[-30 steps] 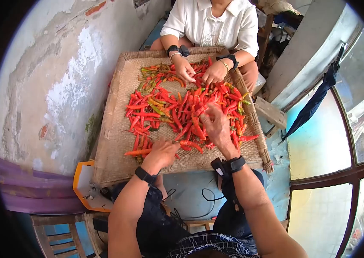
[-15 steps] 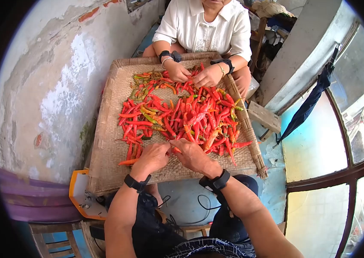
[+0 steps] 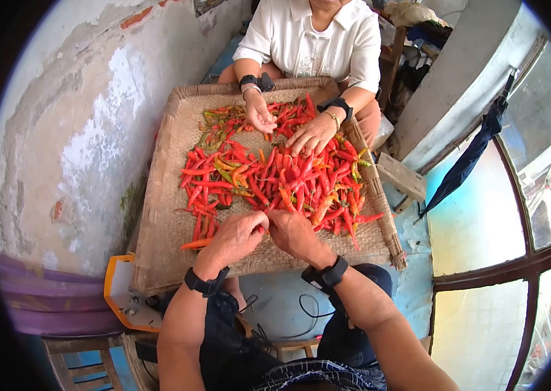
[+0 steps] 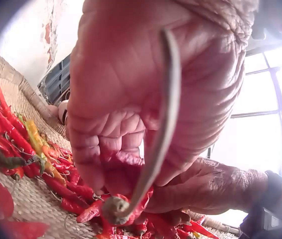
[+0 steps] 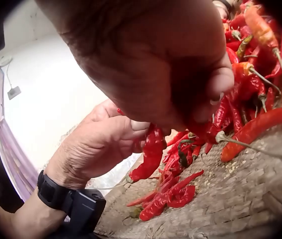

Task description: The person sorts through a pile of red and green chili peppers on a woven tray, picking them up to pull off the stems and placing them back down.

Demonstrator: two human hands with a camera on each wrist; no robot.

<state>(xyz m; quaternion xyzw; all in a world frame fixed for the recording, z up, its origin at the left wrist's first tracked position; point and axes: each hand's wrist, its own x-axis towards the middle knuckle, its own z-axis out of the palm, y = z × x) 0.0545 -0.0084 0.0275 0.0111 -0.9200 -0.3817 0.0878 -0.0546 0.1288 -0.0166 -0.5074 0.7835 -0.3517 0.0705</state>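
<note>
Over the near edge of the heap of red chili peppers [image 3: 314,176], my left hand [image 3: 235,236] and right hand [image 3: 296,236] meet, fingertips close together. My left hand grips a wrinkled red chili pepper [image 5: 151,155] at its side. Its long, pale stem [image 4: 167,119] points toward the left wrist camera. In the right wrist view, my right fingers curl round another red chili pepper [image 5: 211,133], mostly hidden in the hand, with its thin stem sticking out. Several chilies lie below both hands on the woven tray [image 3: 164,260].
Across the tray, a person in a white shirt [image 3: 311,45] has both hands over the chilies. A peeling wall [image 3: 86,130] stands at left. Right of the tray are a wooden bench [image 3: 400,176] and a hanging dark umbrella [image 3: 464,156]. An orange-edged box [image 3: 122,293] sits at lower left.
My right hand has come back from the heap to meet my left hand at the near side. The other person's hands have parted, one reaching down onto the chilies.
</note>
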